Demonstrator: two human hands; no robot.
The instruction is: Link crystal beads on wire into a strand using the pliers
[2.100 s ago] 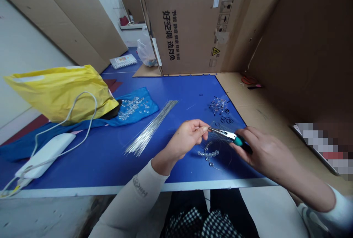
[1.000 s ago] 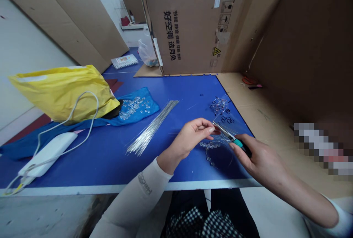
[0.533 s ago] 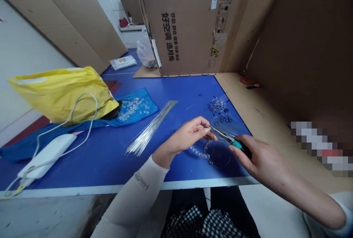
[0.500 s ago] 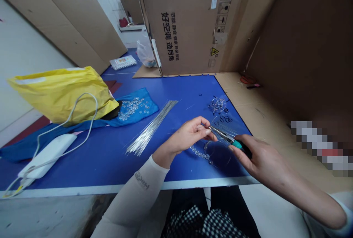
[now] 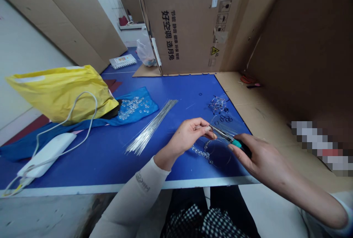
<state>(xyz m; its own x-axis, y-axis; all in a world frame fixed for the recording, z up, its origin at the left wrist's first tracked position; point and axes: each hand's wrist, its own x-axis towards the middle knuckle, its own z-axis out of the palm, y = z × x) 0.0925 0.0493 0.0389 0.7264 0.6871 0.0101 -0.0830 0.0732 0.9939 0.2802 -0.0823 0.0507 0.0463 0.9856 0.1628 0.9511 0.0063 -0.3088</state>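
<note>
My right hand (image 5: 249, 153) is wrapped round the green-and-black handles of a pair of pliers (image 5: 224, 134). The plier jaws point left and meet the fingertips of my left hand (image 5: 193, 131). Those fingers are pinched together on a thin wire, mostly hidden by the fingers and jaws. Below them hangs a curved string of clear beads (image 5: 200, 152) with a thin wire loop (image 5: 230, 157) on its right. Just beyond the pliers lie several dark rings (image 5: 226, 118) and a small pile of clear and dark pieces (image 5: 217, 104).
A bundle of straight silver wires (image 5: 153, 127) lies left of my hands. Loose clear beads (image 5: 132, 107) sit on a blue cloth by a yellow bag (image 5: 63, 94). A white power bank-like device (image 5: 48, 155) with a cable lies far left. A large cardboard box (image 5: 193, 28) stands behind.
My left hand has shifted very slightly, and the bead string below has moved a little to the right. My right hand and the pliers stay nearly still.
</note>
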